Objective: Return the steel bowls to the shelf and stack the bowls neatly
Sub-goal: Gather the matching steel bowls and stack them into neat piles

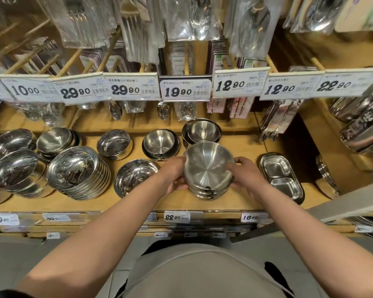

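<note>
A short stack of matte steel bowls (207,168) sits on the wooden shelf (174,203), right of centre. My left hand (173,174) grips its left side and my right hand (247,176) grips its right side, fingers curled round the rims. Behind it stand another small stack (202,131) and a bowl pair (160,143). A single shiny bowl (132,176) lies left of my left hand. Further left are a tilted tall stack (78,171) and more bowls (15,168).
Divided steel trays (282,175) sit right of the held stack. Packaged cutlery hangs above on pegs behind price tags (184,90). Steel containers (362,123) fill the right-hand shelf. The shelf's front edge carries price labels (176,217).
</note>
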